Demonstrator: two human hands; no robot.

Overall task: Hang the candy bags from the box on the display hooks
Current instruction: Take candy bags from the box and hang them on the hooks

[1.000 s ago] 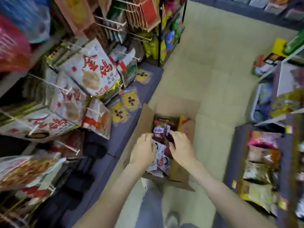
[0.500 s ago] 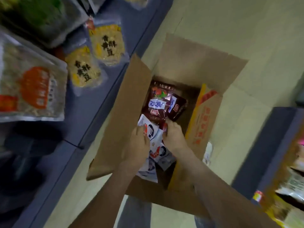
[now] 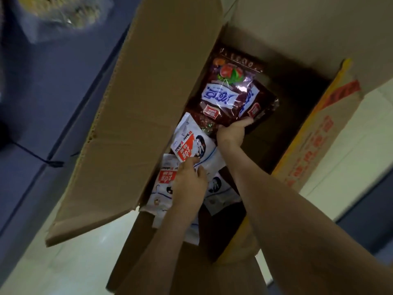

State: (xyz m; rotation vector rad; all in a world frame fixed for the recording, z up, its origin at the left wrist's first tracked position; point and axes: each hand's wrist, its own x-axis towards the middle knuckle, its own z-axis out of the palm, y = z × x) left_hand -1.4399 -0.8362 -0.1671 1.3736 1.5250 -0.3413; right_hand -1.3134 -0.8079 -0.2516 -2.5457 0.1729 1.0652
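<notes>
Inside the box (image 3: 138, 103), my right hand (image 3: 230, 135) grips a red bag (image 3: 229, 90) by its edge and my left hand (image 3: 188, 186) pinches a white bag (image 3: 191, 141); more bags (image 3: 167, 177) lie beneath, none of these hung yet.

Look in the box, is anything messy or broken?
Nothing looks broken or spilled. The white bags lie crooked and overlapping in the box, and the dark red bag sits tilted, gripped by the right hand.

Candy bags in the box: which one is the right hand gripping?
The dark red bag, farthest in the box; the right hand grips its near edge. The others are white bags with red labels, one touched by the left hand.
</notes>
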